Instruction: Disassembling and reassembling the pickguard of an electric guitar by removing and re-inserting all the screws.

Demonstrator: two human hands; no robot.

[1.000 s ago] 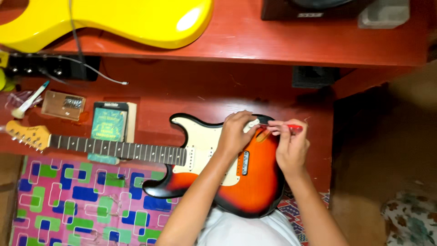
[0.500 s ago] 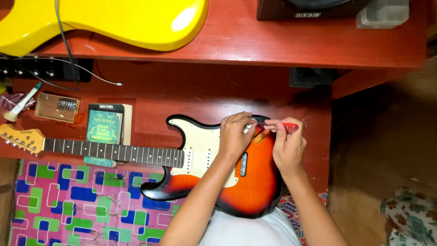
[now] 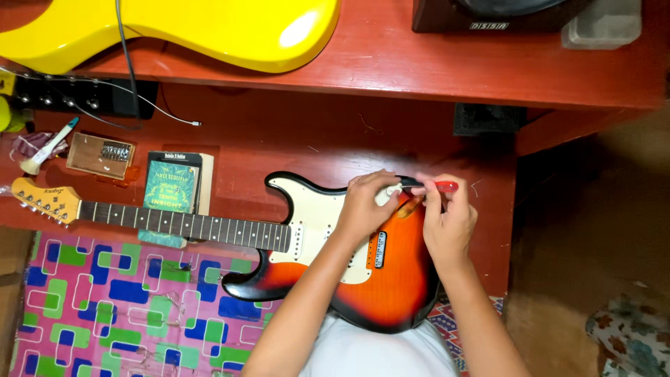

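Red-handled screwdriver (image 3: 436,186) pinched in right hand (image 3: 449,225) — left hand (image 3: 366,207) curled on sunburst guitar (image 3: 391,279).

Hands (image 3: 405,209) on sunburst guitar (image 3: 377,279) (red screwdriver (image 3: 436,186))

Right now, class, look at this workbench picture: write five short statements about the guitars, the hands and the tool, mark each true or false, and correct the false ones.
1. The right hand holds a red-handled screwdriver. True.
2. The sunburst electric guitar stands upright against a wall. False: it lies flat across the red table.
3. The left hand rests on the guitar's body. True.
4. A yellow guitar body lies on the upper shelf. True.
5. A book lies on top of the guitar's neck. False: it lies under the neck.
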